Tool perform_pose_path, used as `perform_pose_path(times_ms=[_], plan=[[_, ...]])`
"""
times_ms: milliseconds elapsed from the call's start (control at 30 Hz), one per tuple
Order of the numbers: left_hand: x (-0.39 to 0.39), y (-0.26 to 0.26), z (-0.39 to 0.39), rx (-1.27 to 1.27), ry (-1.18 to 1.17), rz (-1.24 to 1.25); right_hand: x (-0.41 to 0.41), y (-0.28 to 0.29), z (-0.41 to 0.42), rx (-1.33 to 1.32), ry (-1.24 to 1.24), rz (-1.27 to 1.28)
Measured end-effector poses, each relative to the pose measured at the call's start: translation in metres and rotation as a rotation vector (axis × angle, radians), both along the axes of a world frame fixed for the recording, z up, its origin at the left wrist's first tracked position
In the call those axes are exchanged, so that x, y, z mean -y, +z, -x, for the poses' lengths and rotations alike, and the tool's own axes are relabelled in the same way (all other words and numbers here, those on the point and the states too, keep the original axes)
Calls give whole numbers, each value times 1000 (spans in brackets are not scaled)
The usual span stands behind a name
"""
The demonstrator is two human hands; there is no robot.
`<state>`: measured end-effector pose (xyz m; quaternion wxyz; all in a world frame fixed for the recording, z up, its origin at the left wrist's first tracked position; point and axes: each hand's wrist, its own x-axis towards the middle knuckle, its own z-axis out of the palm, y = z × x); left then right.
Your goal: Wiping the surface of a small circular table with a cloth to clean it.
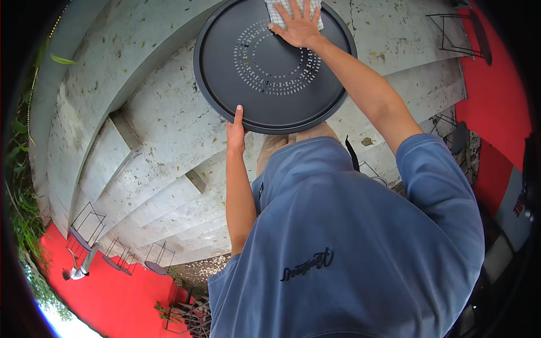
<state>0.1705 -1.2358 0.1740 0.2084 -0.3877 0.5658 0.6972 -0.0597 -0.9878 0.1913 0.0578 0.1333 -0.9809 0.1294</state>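
Observation:
A round dark grey tabletop [215, 72] with a raised rim and a ring pattern of small cut-out holes is before me. My left hand [237, 131] grips its near-left rim, the thumb on top and the fingers hidden below. My right hand [298, 25] lies spread on a white checked cloth [277, 17], pressing it against the far right part of the surface. The cloth's far edge runs out of the picture. Whatever supports the tabletop underneath is hidden.
Curved concrete steps [169, 126] with scattered leaves surround me. Small round tables with thin metal frames stand at lower left [156, 267] and upper right [481, 36]. Another person [78, 272] is far off at lower left. Plants [23, 203] line the left edge; red surfaces [122, 295] lie beyond the steps.

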Motion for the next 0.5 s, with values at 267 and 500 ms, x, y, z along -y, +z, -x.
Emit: perform_pose_path(times_ms=[267,500], plan=[[0,-4,2,6,-59,71,-48,2,-121,301,126,-151],[-7,-22,-6,3,58,101,-65,42,-204,733,407,-223]])
